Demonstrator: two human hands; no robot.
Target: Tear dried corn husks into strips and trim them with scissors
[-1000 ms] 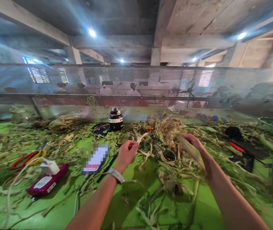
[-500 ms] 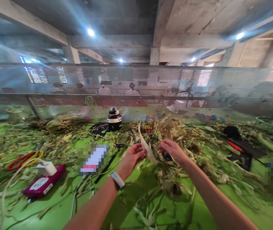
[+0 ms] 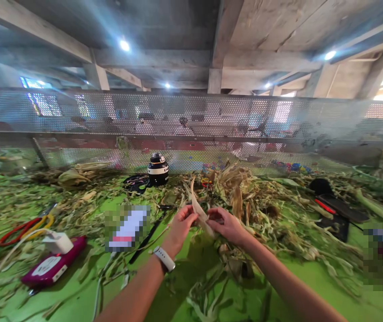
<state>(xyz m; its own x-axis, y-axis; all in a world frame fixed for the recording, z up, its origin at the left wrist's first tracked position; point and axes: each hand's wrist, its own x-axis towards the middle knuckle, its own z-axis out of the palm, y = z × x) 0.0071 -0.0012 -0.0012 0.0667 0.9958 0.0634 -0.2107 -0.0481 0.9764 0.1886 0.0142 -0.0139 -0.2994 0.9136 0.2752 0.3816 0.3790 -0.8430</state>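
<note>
Wearing a pale watch (image 3: 164, 259), the left hand (image 3: 182, 222) pinches a husk (image 3: 197, 206) between thumb and fingers in the head view, over the green table (image 3: 164, 308). The right hand (image 3: 227, 226) is narrow, its fingertips at the husk's lower right edge; whether they grip it I cannot tell. The husk tilts, upper tip leaning left. Behind it and to its right rises a dry pile (image 3: 235, 179). To its left lie a phone (image 3: 129, 230), power strip (image 3: 54, 264) and scissors (image 3: 39, 226); behind-left stands a bottle (image 3: 158, 170). Farther behind it runs a perforated panel (image 3: 191, 109).
</note>
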